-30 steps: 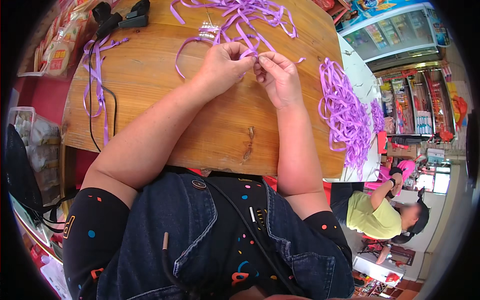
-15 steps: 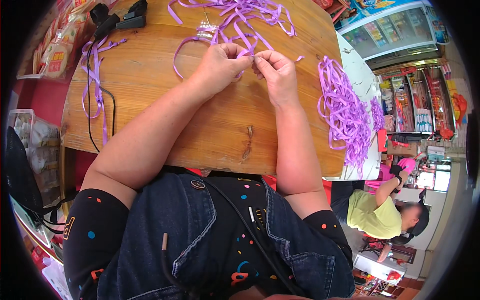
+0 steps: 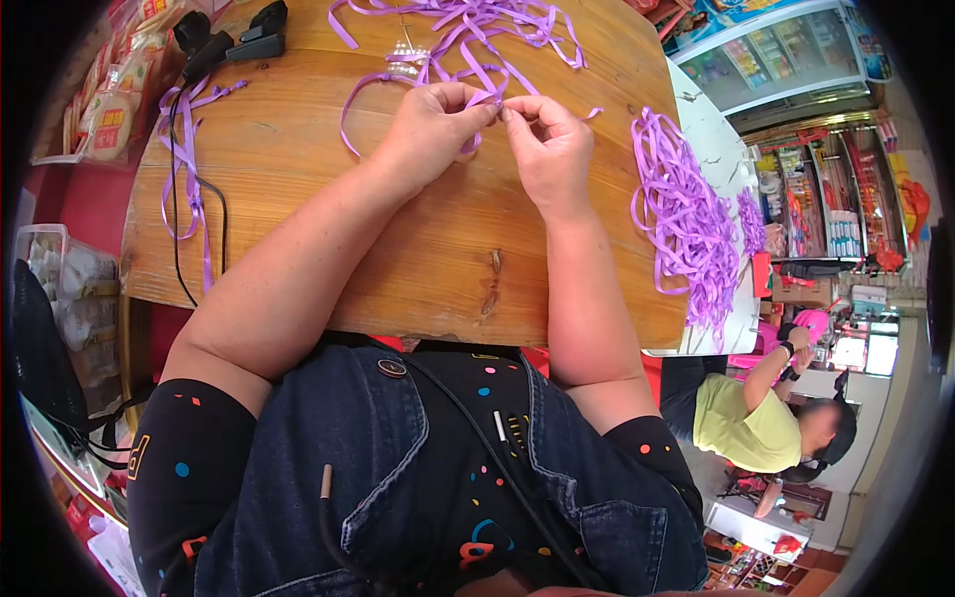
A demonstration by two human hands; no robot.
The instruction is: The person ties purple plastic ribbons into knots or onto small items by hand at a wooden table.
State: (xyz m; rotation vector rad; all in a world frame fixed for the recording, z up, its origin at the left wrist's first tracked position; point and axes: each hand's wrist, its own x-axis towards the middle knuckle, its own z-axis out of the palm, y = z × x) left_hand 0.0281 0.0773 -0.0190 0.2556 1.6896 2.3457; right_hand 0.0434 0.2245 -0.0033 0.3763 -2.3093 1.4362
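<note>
Both my hands meet above the wooden table (image 3: 398, 289), their fingertips pinched close together on a narrow purple ribbon (image 3: 349, 124). My left hand (image 3: 440, 124) grips the ribbon between thumb and bent forefinger. My right hand (image 3: 545, 139) pinches at the same spot from the other side; the bit between the fingertips is too small to make out. One ribbon loop curves out left of my left hand, and a short end shows to the right. Just beyond lies a small clear packet of whitish beads (image 3: 408, 60), near a loose tangle of purple ribbons (image 3: 477, 22).
A big heap of purple ribbon (image 3: 681, 219) lies at the table's right, reaching onto a white marbled surface (image 3: 731, 338). At left are black clamps (image 3: 261, 35), a black cable (image 3: 225, 219) and more ribbon (image 3: 186, 149). A person in a yellow shirt (image 3: 746, 423) is at the right.
My hands stay together at the ribbon, with only slight shifts of the fingers. The right fingers have turned a little. The person at the right has moved their arms slightly.
</note>
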